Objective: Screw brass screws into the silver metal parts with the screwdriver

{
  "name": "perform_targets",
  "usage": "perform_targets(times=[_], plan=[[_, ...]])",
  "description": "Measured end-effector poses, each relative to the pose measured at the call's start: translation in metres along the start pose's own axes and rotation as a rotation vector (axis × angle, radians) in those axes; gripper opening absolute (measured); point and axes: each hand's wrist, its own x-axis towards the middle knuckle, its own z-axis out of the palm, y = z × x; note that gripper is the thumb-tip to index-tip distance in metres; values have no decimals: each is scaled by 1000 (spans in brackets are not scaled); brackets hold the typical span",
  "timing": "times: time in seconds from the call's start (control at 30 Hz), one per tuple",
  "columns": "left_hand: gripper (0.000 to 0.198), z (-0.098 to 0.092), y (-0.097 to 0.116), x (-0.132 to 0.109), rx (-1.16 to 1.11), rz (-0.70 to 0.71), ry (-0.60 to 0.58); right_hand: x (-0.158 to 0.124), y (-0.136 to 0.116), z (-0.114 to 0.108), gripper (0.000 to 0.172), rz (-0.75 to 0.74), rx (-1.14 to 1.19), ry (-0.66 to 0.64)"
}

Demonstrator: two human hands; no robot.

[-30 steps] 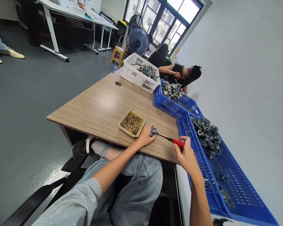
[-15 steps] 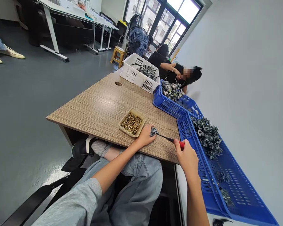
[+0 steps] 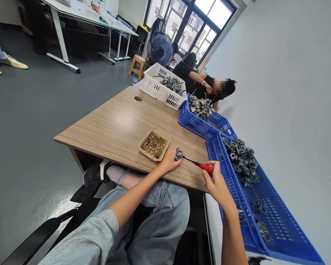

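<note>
My left hand (image 3: pixel 169 159) is closed on a small grey metal fitting (image 3: pixel 179 154) at the table's near edge, with its wrist side close to a tub of brass screws. In my right hand (image 3: pixel 215 180) is a screwdriver (image 3: pixel 206 168) with a red and black handle, gripped around the handle's end. The screwdriver's dark shaft points left and its tip meets the fitting. Where exactly the tip sits is too small to make out. The shallow beige tub (image 3: pixel 143 154) holds many brass-coloured screws (image 3: pixel 154 144).
Along the right stand a long blue crate (image 3: pixel 281 206) and a smaller blue crate (image 3: pixel 194 127), both with grey metal fittings. A white basket (image 3: pixel 151 87) of metal parts is at the far end of the wooden table (image 3: pixel 110 121). Beyond it a co-worker (image 3: pixel 201 79) bends forward.
My right hand has shifted its grip on the screwdriver, with fingers looser and more of the red handle showing. My left hand and the fitting stay in place.
</note>
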Motion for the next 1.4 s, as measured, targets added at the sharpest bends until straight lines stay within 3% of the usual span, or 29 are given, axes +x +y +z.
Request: perform_targets(times=[0.17, 0.5, 0.63, 0.8, 1.07, 1.4], plan=[[49, -1, 1, 0, -7, -9, 1, 4, 3, 2, 29, 56, -49, 59], [50, -1, 1, 0, 9, -4, -10, 7, -4, 6, 38, 302, -377, 148], [49, -1, 1, 0, 8, -3, -7, 5, 2, 3, 35, 184, -179, 117], [51, -1, 0, 0, 4, -3, -3, 0, 6, 0, 38, 13, 34, -14], [50, 2, -3, 0, 13, 0, 9, 0, 10, 3, 27, 24, -43, 27], [49, 3, -4, 0, 16, 8, 14, 2, 11, 6, 31, 67, -86, 94]])
